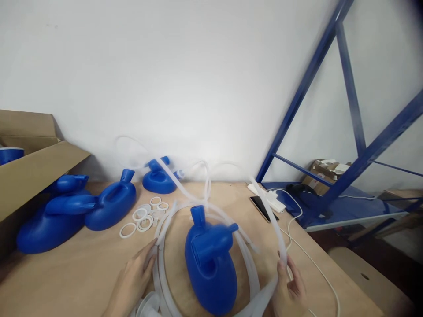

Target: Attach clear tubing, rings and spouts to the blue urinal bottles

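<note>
My left hand is closed, its thumb and fingers around a translucent plastic tube whose end points up and away. On the right, my right hand grips another stretch of translucent tubing, which rises above the table and is partly blurred. Loops of this tubing circle a blue plastic bottle with a handle and a short neck, standing between my hands. Whether the held stretches belong to one tube, I cannot tell. Beside my left wrist is a white, semi-clear plastic part, cut off by the lower edge.
Several white rings lie left of the tubing. More blue bottles stand along the left and back, near an open cardboard box. At right are a phone, a white power strip, cables and a blue metal rack.
</note>
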Demonstrator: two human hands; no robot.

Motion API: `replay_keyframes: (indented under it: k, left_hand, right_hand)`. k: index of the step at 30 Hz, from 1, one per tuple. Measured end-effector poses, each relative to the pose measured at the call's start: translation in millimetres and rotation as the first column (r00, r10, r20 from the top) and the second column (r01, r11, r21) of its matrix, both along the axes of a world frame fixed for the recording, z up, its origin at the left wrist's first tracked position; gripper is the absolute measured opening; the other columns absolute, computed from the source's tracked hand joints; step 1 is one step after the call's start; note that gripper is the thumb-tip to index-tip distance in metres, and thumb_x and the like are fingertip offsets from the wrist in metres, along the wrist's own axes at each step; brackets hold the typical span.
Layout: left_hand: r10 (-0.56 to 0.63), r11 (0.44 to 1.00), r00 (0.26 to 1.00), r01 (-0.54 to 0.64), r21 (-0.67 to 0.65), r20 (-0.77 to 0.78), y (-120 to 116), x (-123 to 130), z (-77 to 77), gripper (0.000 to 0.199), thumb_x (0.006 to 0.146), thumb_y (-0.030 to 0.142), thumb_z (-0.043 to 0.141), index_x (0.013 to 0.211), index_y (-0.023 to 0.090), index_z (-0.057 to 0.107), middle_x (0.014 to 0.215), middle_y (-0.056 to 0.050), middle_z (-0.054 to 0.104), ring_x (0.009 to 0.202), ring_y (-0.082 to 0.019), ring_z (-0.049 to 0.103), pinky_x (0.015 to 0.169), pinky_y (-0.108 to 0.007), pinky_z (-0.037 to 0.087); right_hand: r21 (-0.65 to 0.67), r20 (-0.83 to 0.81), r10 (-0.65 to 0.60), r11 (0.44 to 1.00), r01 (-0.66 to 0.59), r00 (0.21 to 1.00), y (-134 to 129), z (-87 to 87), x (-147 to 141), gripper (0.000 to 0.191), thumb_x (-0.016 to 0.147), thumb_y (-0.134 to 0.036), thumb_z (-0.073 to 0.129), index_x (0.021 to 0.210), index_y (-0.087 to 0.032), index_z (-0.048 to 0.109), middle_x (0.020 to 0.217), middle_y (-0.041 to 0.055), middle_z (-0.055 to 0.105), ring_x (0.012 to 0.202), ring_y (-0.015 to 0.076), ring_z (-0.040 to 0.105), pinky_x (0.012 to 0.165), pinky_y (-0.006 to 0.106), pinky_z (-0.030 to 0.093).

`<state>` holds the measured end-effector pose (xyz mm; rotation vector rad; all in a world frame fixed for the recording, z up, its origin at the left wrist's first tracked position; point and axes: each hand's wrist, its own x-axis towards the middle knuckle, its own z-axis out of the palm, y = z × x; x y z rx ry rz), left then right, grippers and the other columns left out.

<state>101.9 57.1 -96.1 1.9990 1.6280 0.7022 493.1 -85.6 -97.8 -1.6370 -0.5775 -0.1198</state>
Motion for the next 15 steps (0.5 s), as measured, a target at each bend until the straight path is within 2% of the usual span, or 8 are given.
replay_keyframes:
  k: [4, 8, 12, 15]
  left_hand:
    - [-0.047, 0.999, 0.999, 0.046, -0.01, -0.024, 5, 3, 5.6, 0.055, 0.099, 0.044, 0.037, 0.141, 0.023, 0.067, 0.139, -0.01, 0.071, 0.126, -0.035, 0.069, 0.099, -0.048, 0.061]
    - [-0.038, 0.997, 0.996, 0.033, 0.067, 0.083, 1, 3, 17.2, 0.056, 0.1, 0.051, 0.04, 0.142, 0.025, 0.065, 0.144, -0.007, 0.067, 0.134, -0.033, 0.064, 0.105, -0.047, 0.058]
    - [-0.011, 0.983, 0.97, -0.034, 0.181, 0.244, -6, 5, 29.7, 0.053, 0.1, 0.055, 0.046, 0.144, 0.029, 0.062, 0.149, -0.004, 0.065, 0.136, -0.03, 0.063, 0.112, -0.042, 0.054]
    - [-0.008, 0.974, 0.956, -0.059, 0.217, 0.293, -9, 6, 32.5, 0.051, 0.099, 0.054, 0.051, 0.143, 0.03, 0.063, 0.147, -0.004, 0.066, 0.129, -0.029, 0.068, 0.112, -0.042, 0.054]
  right_hand:
    - [0.193, -0.087, -0.191, 0.96, 0.204, 0.978, 1, 10.8, -17, 0.071, 0.094, -0.064, 0.063, 0.141, -0.01, 0.061, 0.129, 0.0233, 0.072, 0.118, 0.0425, 0.071, 0.104, 0.059, 0.057]
    - [0.308, 0.0, -0.239, 0.924, 0.227, 0.971, -3, 10.8, -11, 0.064, 0.098, -0.053, 0.062, 0.149, -0.016, 0.052, 0.139, 0.0239, 0.066, 0.108, 0.0432, 0.075, 0.096, 0.065, 0.061]
    - [0.38, 0.023, -0.309, 0.882, 0.277, 0.951, -13, -6.6, 6, 0.064, 0.1, -0.045, 0.058, 0.159, -0.031, 0.038, 0.138, 0.0193, 0.065, 0.097, 0.0414, 0.077, 0.084, 0.068, 0.065]
    - [0.363, -0.085, -0.367, 0.854, 0.372, 0.926, -23, -26.3, 18, 0.071, 0.099, -0.047, 0.058, 0.162, -0.037, 0.029, 0.132, 0.0174, 0.066, 0.083, 0.038, 0.076, 0.072, 0.066, 0.065]
